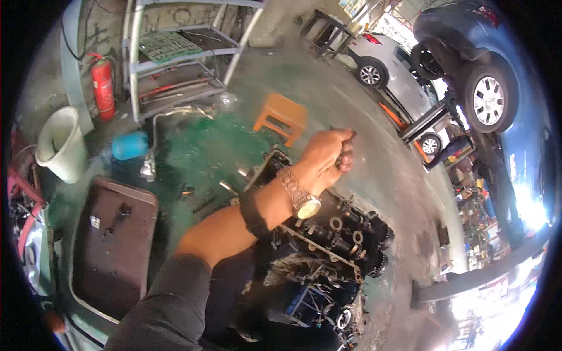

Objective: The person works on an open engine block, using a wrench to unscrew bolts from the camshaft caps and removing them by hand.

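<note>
My left hand (pixel 332 157), in a dark sleeve with a metal watch at the wrist, is raised over an engine (pixel 345 240) on the floor. Its fingers are curled closed, and whatever they may hold is too small or hidden to make out. The engine shows a dark top with round gears at its right end and a blue stand (pixel 307 304) at its lower part. My forearm hides part of it. My right hand is not in view.
A brown tray (pixel 82 275), white bucket (pixel 61 146), blue container (pixel 130 146), fire extinguisher (pixel 103 88) and metal rack (pixel 132 82) are at left. An orange stool (pixel 284 111) stands beyond the engine. A white car (pixel 386 64), a raised blue car (pixel 515 152) and lift posts fill the right.
</note>
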A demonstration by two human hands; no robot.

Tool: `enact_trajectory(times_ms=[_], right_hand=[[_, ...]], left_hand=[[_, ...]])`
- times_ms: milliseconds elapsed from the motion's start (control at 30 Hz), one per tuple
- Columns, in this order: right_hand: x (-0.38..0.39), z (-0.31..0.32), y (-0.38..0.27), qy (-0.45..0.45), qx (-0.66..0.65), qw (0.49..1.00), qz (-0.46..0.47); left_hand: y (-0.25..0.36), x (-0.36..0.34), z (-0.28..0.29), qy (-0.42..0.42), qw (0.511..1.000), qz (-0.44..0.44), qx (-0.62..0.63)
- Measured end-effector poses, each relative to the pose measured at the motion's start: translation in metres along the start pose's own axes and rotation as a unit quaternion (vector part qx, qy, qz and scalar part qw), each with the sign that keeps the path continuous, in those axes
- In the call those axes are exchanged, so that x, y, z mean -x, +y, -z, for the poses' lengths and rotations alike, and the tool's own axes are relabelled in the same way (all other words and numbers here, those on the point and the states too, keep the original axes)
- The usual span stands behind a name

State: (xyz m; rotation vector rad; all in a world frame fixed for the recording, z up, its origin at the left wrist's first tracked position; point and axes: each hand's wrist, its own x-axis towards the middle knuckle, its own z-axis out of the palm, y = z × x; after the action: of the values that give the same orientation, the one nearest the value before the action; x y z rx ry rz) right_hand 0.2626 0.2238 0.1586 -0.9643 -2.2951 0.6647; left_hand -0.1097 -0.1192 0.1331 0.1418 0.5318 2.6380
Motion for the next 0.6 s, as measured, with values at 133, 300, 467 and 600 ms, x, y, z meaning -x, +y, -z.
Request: enact_trajectory(times_ms=[133, 300, 467, 600], right_hand=[[-0.011, -0.045, 0.002, -0.051, -0.032, 0.997, 0.051], [-0.019, -0.16, 0.0, -0.145, -0.09, 0.981, 0.091], [-0.017, -0.242, -0.019, -0.194, -0.147, 0.965, 0.096], [-0.022, -0.273, -0.028, -0.208, -0.185, 0.957, 0.086]], left_hand=[[0.054, 0.011, 0.007, -0.034, 0.995, -0.094, -0.025], [0.12, 0.035, 0.011, -0.001, 0.979, -0.194, -0.053], [0.167, 0.069, 0.013, -0.016, 0.963, -0.27, -0.017], [0.188, 0.095, 0.018, 0.01, 0.954, -0.298, -0.032]])
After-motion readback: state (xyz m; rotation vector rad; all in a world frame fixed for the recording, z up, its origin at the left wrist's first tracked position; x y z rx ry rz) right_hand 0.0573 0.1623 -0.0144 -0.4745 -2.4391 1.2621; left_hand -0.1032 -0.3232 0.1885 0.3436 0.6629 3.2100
